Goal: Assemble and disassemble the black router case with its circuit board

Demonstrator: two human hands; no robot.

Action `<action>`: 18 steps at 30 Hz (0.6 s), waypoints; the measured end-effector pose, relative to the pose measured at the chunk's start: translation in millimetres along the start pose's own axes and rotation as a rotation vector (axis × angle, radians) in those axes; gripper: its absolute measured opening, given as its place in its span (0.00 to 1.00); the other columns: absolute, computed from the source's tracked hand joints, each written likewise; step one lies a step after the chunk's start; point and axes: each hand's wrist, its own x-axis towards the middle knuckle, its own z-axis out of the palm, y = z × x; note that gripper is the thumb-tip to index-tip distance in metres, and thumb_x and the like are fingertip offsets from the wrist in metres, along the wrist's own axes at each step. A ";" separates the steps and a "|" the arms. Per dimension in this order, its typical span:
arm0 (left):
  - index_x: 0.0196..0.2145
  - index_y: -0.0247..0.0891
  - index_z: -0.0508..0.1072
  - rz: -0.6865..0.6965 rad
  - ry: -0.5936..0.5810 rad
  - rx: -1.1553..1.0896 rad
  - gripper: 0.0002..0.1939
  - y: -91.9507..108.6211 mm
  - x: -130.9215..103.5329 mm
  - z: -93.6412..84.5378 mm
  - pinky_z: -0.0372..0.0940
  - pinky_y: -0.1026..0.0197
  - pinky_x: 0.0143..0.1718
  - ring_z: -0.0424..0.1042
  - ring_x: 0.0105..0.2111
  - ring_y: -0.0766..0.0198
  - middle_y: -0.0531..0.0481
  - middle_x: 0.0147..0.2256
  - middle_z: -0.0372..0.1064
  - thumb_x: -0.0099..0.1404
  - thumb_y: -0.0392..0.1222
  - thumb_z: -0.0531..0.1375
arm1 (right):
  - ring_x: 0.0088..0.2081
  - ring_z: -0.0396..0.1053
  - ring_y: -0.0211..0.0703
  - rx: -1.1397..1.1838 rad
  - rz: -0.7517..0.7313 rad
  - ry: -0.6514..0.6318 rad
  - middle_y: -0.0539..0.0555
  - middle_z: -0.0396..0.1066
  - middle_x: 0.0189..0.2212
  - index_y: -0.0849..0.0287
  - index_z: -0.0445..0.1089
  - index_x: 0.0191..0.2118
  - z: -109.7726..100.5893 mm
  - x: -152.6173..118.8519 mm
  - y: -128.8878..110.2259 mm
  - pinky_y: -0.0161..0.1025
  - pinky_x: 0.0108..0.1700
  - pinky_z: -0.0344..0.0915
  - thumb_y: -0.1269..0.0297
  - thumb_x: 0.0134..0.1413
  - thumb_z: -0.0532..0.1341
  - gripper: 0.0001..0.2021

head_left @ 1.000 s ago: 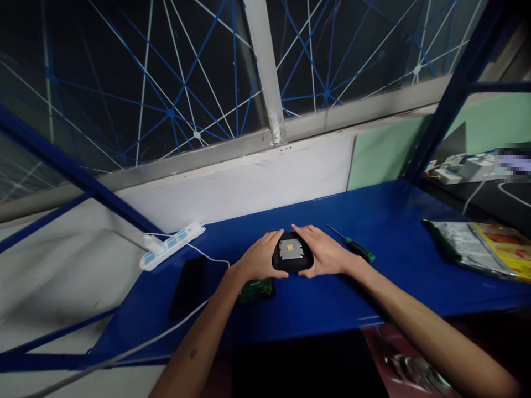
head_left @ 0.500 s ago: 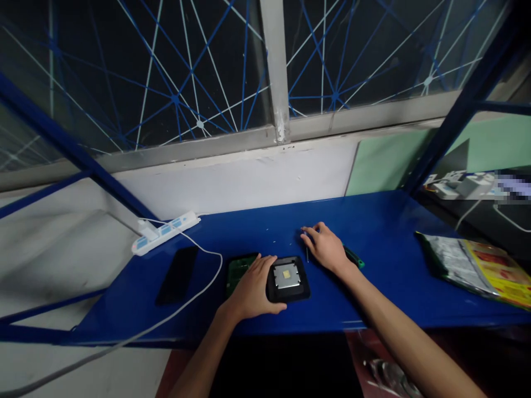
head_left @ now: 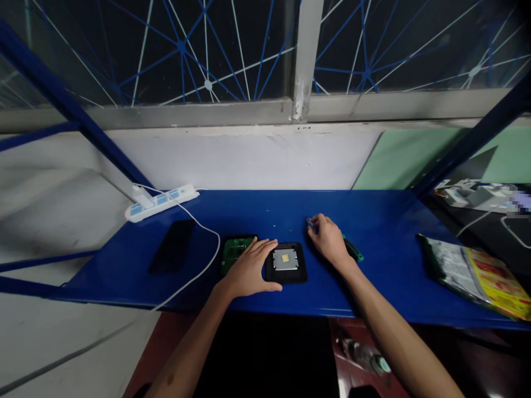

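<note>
My left hand [head_left: 249,271] lies with fingers spread over the inner edges of two black casing halves. The left half holds a green circuit board [head_left: 233,251], partly under my fingers. In the right half, a black casing [head_left: 299,272], sits a silver metal plate [head_left: 286,260] with a pale square in its middle; my thumb and forefinger lie along its left side. My right hand [head_left: 328,237] is closed around a small screwdriver [head_left: 311,223], whose bluish handle end shows beside the fingers; its shaft is hidden. Just right of that hand lies a green-and-black handled tool [head_left: 352,250], partly covered.
A dark flat phone-like slab [head_left: 172,247] lies left of the casing, near a white power strip [head_left: 164,203]. A white cable [head_left: 213,257] curves across the blue table [head_left: 257,207]. A shiny yellow-and-silver bag [head_left: 477,273] is at right; a plastic bottle [head_left: 365,356] is below.
The view has tilted down and shifted left. My right hand has closed further around the screwdriver, and its thin shaft no longer shows. The left hand stays on the casing.
</note>
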 end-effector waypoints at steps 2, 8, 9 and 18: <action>0.67 0.48 0.55 -0.006 0.012 -0.031 0.54 -0.3 0.4 0.3 0.40 0.40 0.70 0.54 0.67 0.45 0.45 0.67 0.56 0.48 0.56 0.75 | 0.35 0.74 0.48 0.067 -0.002 0.025 0.58 0.74 0.37 0.60 0.64 0.52 -4.7 1.3 -2.2 0.43 0.40 0.70 0.62 0.62 0.57 0.14; 0.67 0.47 0.55 -0.028 0.007 -0.066 0.53 0.8 1.4 0.6 0.39 0.39 0.70 0.53 0.68 0.45 0.43 0.67 0.55 0.49 0.57 0.74 | 0.33 0.74 0.43 0.457 -0.055 0.194 0.58 0.70 0.43 0.56 0.55 0.64 -14.6 -5.0 -16.4 0.45 0.39 0.74 0.61 0.65 0.53 0.23; 0.67 0.47 0.55 -0.027 0.007 -0.064 0.53 0.5 1.5 1.2 0.38 0.39 0.70 0.53 0.68 0.45 0.43 0.68 0.54 0.49 0.57 0.74 | 0.34 0.74 0.44 0.497 -0.063 0.215 0.58 0.69 0.44 0.55 0.56 0.64 -14.2 -7.1 -17.7 0.46 0.41 0.74 0.61 0.65 0.54 0.23; 0.66 0.46 0.56 -0.024 0.035 -0.079 0.53 -3.4 0.5 5.7 0.39 0.40 0.70 0.54 0.67 0.44 0.43 0.66 0.58 0.48 0.58 0.74 | 0.36 0.74 0.43 0.513 -0.190 0.232 0.55 0.68 0.40 0.52 0.58 0.62 -7.1 -18.4 -22.5 0.48 0.46 0.74 0.64 0.63 0.58 0.23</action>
